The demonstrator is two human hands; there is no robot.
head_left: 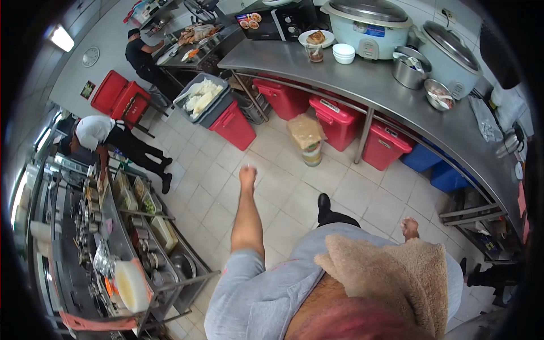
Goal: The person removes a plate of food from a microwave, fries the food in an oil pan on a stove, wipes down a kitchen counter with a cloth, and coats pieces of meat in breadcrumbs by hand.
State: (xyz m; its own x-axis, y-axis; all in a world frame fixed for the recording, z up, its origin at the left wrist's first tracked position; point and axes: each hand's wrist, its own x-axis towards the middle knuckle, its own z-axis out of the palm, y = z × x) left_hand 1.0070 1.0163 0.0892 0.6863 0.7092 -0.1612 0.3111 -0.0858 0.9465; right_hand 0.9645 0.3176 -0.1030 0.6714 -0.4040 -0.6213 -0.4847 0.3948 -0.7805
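Note:
My left hand point(247, 177) is stretched out ahead of me over the tiled floor, its fingers curled closed. A tiny pale spot shows at its far end, and I cannot make out what it is. Low at my right side, my right hand point(409, 228) has its fingers curled in, with nothing visible in it. Neither hand touches anything around it. Nearest to the left hand stands a red bin point(234, 126). A brown towel point(391, 277) lies over my shoulder and chest, above my grey shirt point(272, 294).
A steel counter point(362, 76) carries rice cookers point(368, 28), white bowls point(343, 54) and a pot point(411, 68). Red bins point(335, 122) stand beneath it, with a paper-topped container point(306, 136) before them. Two people point(96, 131) work at the left, near a loaded steel rack point(122, 249).

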